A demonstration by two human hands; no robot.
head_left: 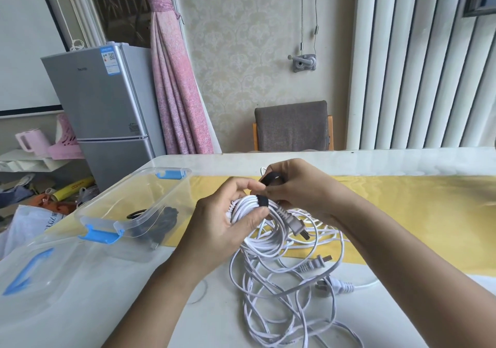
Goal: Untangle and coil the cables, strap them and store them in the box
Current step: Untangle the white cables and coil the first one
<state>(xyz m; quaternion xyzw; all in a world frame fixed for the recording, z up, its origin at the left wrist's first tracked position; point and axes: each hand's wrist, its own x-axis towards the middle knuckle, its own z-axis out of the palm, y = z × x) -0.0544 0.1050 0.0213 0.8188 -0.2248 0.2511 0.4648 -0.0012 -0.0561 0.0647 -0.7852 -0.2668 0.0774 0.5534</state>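
your left hand grips a coiled white cable above the table; your right hand pinches the black strap around it; the clear box sits just left.

Box open on top; loose cables clutter table beside it.

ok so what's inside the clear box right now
A bundle of black cable lies inside the clear box, seen through its wall. The blue latch and rim cover part of it.
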